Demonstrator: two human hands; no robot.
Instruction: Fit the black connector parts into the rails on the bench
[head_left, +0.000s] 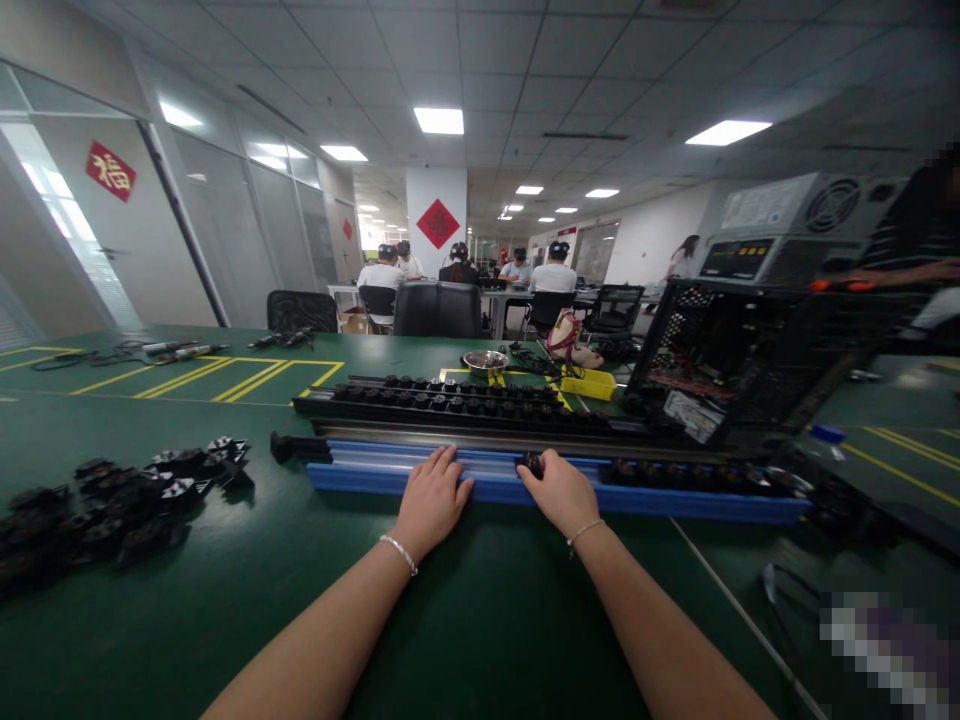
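Note:
A long blue rail (352,480) with a channel lies across the table in front of me. My left hand (431,500) rests on it left of the middle, fingers stretched out over the channel and thumb apart, holding nothing. To the right, my right hand (559,492) pinches a small black round part (532,463) at the channel. Several similar black parts (675,474) sit in a row in the rail's right portion. The underside of the pinched part is hidden. Loose black parts (112,500) lie heaped on the table at the left.
Behind the blue rail lie black rails (450,402) bearing rows of black parts. A metal bowl (485,361) and yellow tray (589,383) stand farther back. An open computer case (720,370) stands right, with a person beside it. Cabled tools (180,351) lie far left.

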